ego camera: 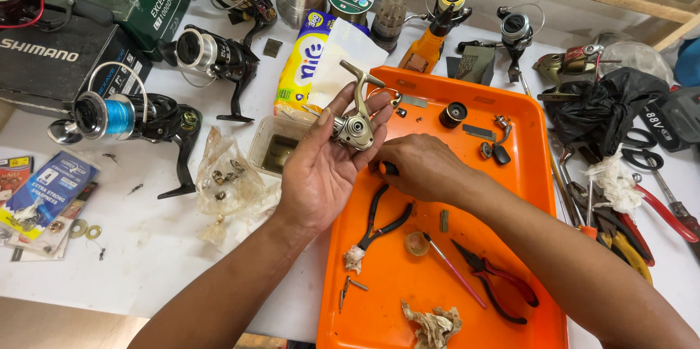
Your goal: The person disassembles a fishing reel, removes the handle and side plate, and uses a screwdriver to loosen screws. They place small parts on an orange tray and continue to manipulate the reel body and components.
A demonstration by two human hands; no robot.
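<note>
Gold reel body (355, 124) rests in left hand (321, 167), fingers loosely curled; right hand (417, 167) fingers pinch a black-handled tool (385, 168).

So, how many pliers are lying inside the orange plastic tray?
2: black-handled pliers just below the right hand, and red-and-black pliers nearer the front of the orange tray. The hands could hide others.

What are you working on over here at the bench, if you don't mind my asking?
A person is taking apart a fishing reel. The left hand holds up a gold-coloured reel body over the edge of an orange tray, while the right hand rests on the tray, gripping a small dark tool or part. Two pairs of pliers, a small brush and loose reel parts lie in the tray. Several complete spinning reels sit on the white table to the left.
</note>
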